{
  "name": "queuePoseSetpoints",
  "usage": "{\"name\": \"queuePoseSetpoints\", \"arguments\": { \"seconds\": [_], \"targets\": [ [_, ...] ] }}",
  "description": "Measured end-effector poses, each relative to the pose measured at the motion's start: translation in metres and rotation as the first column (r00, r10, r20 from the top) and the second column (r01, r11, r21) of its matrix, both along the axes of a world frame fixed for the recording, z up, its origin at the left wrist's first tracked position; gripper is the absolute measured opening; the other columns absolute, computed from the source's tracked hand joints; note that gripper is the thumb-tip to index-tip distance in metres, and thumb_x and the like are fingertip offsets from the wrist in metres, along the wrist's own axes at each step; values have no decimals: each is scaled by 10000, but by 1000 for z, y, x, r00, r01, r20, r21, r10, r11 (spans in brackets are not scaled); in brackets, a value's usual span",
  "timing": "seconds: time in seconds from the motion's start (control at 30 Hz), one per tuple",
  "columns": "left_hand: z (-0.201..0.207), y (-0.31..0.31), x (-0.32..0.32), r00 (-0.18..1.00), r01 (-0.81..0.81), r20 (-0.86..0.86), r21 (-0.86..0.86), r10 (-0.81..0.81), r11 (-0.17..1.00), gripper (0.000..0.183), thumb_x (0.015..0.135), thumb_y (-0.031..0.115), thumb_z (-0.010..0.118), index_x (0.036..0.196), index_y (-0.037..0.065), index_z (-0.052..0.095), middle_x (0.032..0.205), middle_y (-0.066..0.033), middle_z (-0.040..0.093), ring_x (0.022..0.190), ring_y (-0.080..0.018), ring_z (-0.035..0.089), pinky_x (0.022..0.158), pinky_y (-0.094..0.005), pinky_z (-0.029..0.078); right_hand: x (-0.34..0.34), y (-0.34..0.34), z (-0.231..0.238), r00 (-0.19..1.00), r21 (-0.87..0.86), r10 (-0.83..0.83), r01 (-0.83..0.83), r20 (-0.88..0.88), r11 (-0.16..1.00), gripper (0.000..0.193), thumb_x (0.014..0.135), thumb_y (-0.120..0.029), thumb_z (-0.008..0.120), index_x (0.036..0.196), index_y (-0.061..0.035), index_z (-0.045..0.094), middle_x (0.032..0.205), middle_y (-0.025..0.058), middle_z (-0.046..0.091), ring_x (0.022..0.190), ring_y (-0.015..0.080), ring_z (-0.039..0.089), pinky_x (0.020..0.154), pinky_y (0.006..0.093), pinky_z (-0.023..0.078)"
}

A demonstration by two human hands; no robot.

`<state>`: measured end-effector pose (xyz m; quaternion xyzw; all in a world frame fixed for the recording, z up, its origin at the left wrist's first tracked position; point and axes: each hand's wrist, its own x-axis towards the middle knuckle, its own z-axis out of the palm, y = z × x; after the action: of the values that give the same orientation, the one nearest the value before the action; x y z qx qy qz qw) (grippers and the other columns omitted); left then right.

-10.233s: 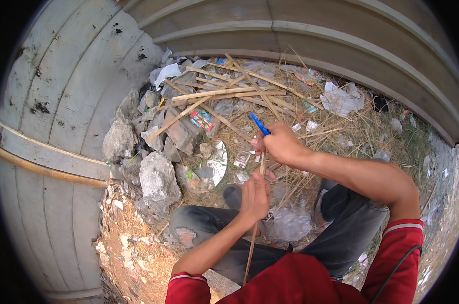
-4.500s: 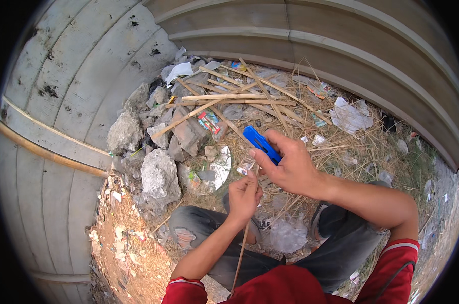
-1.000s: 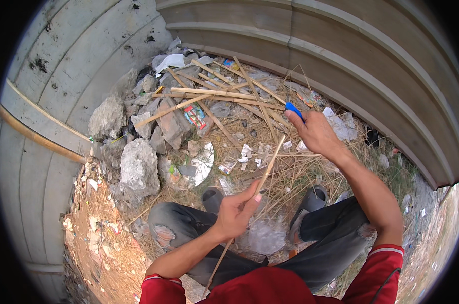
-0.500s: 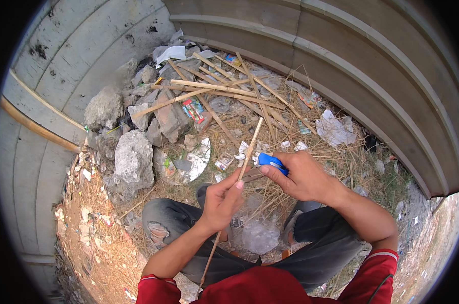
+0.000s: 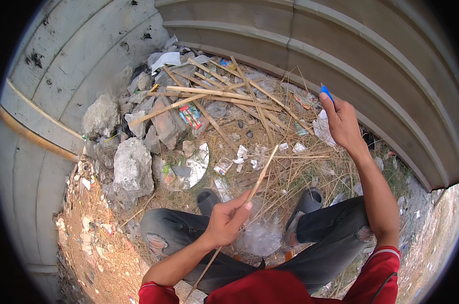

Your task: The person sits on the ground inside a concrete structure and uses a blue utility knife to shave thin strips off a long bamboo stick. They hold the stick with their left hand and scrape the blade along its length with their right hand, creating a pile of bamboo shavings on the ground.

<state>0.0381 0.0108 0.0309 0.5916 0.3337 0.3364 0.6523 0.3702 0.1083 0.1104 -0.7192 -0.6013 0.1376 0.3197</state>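
Left hand (image 5: 224,223) is pinched around a thin stick (image 5: 255,185), tip angled up over the knees. Right hand (image 5: 343,124) grips a blue knife (image 5: 326,93), raised well clear. Looks mid-whittling; 1 stick in hand, more sticks (image 5: 214,93) lying untouched on the rubble.

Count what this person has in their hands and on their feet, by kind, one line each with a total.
Thin sticks, in the left hand: 1
Blue tools, in the right hand: 1
Grey shoes: 2
Total: 4
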Motion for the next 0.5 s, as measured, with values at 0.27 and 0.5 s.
{"name": "queuePoseSetpoints", "arguments": {
  "seconds": [0.27, 0.5],
  "targets": [
    [14, 21, 9, 981, -195, -17, -104, 195, 975, 430, 1051, 121, 550, 1447, -39, 506, 815, 82, 522, 689, 14, 407, 582, -179, 323, -105, -76, -4, 846, -234, 532, -521, -15, 821, 518, 993, -461, 578, 757, -6, 650, 576, 216, 588, 558, 427, 615, 567, 500, 501],
    [12, 24, 12, 975, -197, -94, 37, 200, 980, 450, 1059, 161, 548, 1475, 0, 488, 635, 98, 371, 522, -6, 319, 468, -222, 244, -111, -62, -27, 862, -244, 496, -461, 102, 853, 566, 982, -509, 578, 771, 8, 671, 611, 230, 630, 605, 457, 646, 600, 522, 537]
  ]
}}
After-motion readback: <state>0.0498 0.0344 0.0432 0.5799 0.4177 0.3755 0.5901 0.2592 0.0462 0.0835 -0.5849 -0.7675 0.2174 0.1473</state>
